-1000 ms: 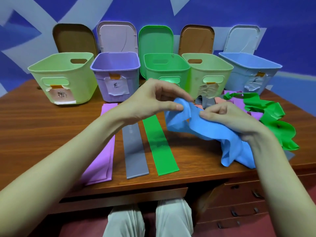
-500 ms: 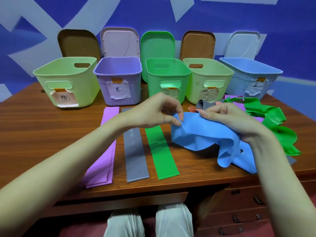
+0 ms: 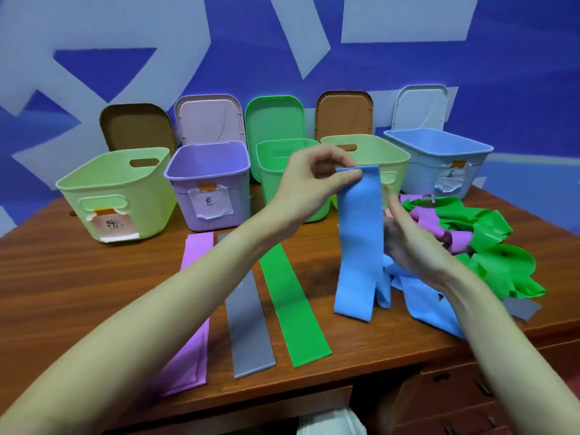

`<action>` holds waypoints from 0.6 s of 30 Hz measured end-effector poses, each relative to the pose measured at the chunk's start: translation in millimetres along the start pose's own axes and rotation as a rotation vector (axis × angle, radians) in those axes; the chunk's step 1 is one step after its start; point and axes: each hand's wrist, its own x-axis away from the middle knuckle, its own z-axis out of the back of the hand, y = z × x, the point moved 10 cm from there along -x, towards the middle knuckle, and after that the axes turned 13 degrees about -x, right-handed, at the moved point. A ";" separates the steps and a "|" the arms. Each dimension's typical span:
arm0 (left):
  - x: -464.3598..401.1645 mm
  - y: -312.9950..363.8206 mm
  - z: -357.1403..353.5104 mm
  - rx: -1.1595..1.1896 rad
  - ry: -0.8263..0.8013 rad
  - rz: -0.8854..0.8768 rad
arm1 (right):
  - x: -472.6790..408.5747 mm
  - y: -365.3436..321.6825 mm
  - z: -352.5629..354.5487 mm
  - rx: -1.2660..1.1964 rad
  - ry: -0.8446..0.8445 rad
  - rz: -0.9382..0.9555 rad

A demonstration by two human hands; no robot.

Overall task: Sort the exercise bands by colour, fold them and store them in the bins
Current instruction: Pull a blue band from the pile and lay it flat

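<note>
My left hand pinches the top end of a blue band and holds it up so it hangs straight down to the table. Behind the band's middle, my right hand grips it from the right side. More blue band lies crumpled at the lower right. Laid flat side by side are a purple band, a grey band and a green band. A tangled pile of green bands and purple bands sits on the right.
Five open bins stand in a row at the back of the wooden table: light green, purple, green, a second light green and blue. Their lids lean against the wall. A grey band end pokes out by the right edge.
My left hand has risen, lifting one end of the blue band off the pile so that it now hangs straight. The right hand has slid down along the band.
</note>
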 end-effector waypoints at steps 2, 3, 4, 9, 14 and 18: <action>-2.3 -6.0 9.5 0.057 0.105 0.061 | 7.7 2.3 -16.4 -0.107 -0.118 -0.015; -2.8 -7.1 13.2 0.078 0.143 0.073 | 12.9 0.2 -21.5 -0.092 -0.152 0.001; -3.2 -7.0 17.2 0.092 0.178 0.075 | 17.5 -2.5 -25.1 -0.044 -0.167 0.024; 0.2 -17.9 58.3 0.107 0.410 0.091 | 33.3 -6.2 -31.8 0.188 -0.216 0.060; 14.9 -63.7 106.5 0.075 0.624 0.208 | 39.7 8.3 -21.0 0.214 -0.192 -0.029; 30.2 -106.7 136.7 -0.006 0.723 0.307 | 45.9 19.9 -18.4 0.207 -0.210 -0.131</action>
